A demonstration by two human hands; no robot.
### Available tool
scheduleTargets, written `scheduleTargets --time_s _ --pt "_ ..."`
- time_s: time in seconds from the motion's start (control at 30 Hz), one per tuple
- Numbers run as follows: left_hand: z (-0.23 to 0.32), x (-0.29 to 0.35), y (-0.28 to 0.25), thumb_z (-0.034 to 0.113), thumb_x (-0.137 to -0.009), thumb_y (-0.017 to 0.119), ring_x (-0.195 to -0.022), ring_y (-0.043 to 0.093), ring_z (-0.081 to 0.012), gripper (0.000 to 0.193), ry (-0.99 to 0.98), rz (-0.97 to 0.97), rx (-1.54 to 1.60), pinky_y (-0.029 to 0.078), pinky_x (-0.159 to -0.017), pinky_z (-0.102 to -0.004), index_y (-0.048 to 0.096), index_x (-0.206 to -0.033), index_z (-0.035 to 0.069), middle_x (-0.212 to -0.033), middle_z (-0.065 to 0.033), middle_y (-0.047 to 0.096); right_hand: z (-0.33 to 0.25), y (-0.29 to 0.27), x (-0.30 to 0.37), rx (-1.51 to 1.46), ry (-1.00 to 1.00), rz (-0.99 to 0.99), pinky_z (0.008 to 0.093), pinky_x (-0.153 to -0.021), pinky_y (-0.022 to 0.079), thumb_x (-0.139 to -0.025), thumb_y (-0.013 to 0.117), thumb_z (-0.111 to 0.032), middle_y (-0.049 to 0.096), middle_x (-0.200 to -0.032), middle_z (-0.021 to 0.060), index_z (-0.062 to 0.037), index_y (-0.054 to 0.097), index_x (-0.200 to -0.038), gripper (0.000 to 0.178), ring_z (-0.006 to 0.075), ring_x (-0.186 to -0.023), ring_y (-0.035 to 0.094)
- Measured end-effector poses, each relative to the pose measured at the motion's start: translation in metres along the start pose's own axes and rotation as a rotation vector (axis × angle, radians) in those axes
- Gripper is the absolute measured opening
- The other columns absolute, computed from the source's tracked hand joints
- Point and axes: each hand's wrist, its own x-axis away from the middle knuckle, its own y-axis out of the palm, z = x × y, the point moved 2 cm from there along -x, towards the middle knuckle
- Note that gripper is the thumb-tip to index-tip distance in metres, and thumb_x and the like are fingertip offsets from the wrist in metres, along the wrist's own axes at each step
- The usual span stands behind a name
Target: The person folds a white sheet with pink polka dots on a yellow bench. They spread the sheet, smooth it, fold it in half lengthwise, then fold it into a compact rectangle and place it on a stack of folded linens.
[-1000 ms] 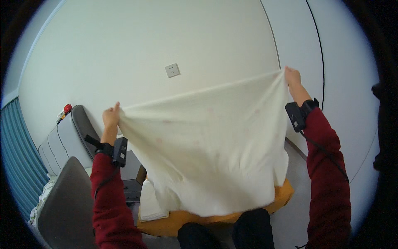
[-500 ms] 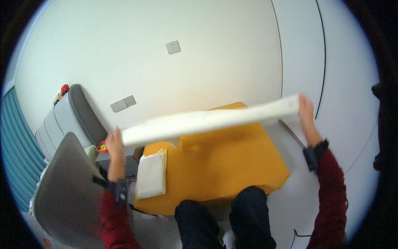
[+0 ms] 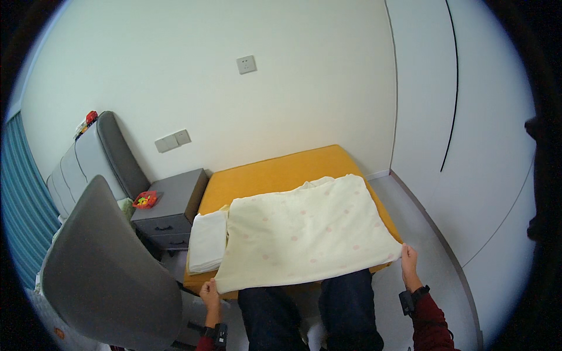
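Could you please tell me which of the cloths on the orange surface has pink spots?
The large cream cloth, spread out with its near corners in the left hand and right hand; the folded white cloth to its left shows no spots.

No words, numbers, labels, brands or signs can be read in this view; any print on the left wrist box (image 3: 220,335), the right wrist box (image 3: 406,303) or the red thing (image 3: 91,117) on top of the grey headboard (image 3: 88,151) is too small to make out

Head-worn fisheye — from above, looking down past the legs (image 3: 349,310) toward the wall (image 3: 316,41).
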Motion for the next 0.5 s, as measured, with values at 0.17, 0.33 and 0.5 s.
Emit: scheduleTargets --time_s 0.17,0.33,0.5 --pt "0.017 -0.001 0.007 0.023 -0.091 0.061 -0.056 0.035 -0.0056 0.037 -0.074 -0.130 -0.217 0.029 -0.050 -0.0237 0.046 -0.062 0.007 -0.060 0.0061 0.042 -0.014 0.005 0.000 0.145 0.043 -0.054 0.0257 -0.060 0.039 -0.095 0.052 -0.025 0.050 -0.067 -0.0026 -0.0002 0.056 -0.075 0.032 0.0077 -0.063 0.044" --pt "0.046 0.002 0.009 0.023 -0.092 0.060 -0.056 0.035 -0.0058 0.036 -0.096 -0.117 -0.257 0.029 -0.050 -0.0247 0.046 -0.063 0.007 -0.060 0.0055 0.042 -0.017 -0.006 -0.013 0.237 -0.091 0.014 0.0267 -0.055 0.035 -0.091 0.059 -0.023 0.044 -0.062 -0.0032 -0.0019 0.049 -0.067 0.034 0.0083 -0.059 0.039" --pt "0.060 0.007 0.009 0.022 -0.092 0.059 -0.055 0.034 -0.0061 0.037 -0.152 -0.090 -0.153 0.028 -0.050 -0.0255 0.045 -0.062 0.006 -0.059 0.0049 0.041 -0.025 -0.018 -0.014 0.176 -0.041 0.022 0.0247 -0.052 0.032 -0.090 0.061 -0.023 0.044 -0.060 -0.0033 -0.0056 0.047 -0.064 0.035 0.0067 -0.057 0.038"
